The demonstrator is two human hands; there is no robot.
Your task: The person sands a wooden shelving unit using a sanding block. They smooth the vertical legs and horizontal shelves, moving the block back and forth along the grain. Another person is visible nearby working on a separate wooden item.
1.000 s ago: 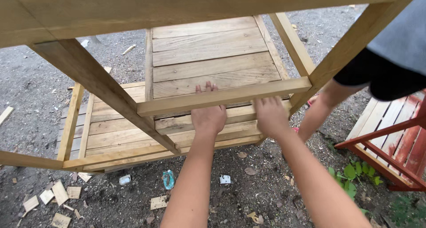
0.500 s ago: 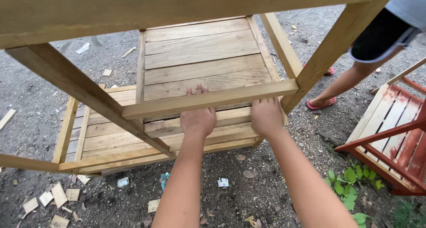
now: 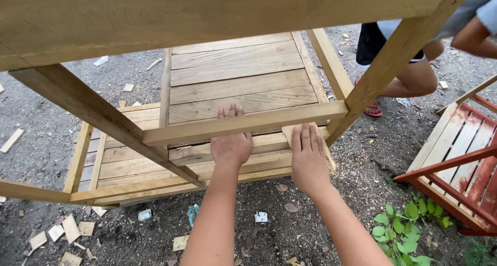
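Note:
I look down through a bare wooden frame. Its horizontal crossbar [image 3: 269, 120] runs across the middle. My left hand [image 3: 231, 144] lies flat on a loose pale plank [image 3: 194, 153] below the crossbar, and its fingertips show past the bar's far edge. My right hand [image 3: 309, 160] rests flat, fingers together, on the same plank's right end. Under both hands is a slatted wooden shelf [image 3: 238, 74] low over the gravel.
A thick top beam [image 3: 207, 12] and sloping posts [image 3: 93, 111] [image 3: 393, 64] frame the view. Another person's legs [image 3: 409, 77] stand behind the right post. A red slatted wooden piece [image 3: 455, 157], a green plant [image 3: 409, 224] and wood offcuts [image 3: 70, 230] lie around.
Both hands have slid a little toward me along the plank, and the right hand now lies flatter. The other person has shifted closer behind the right post.

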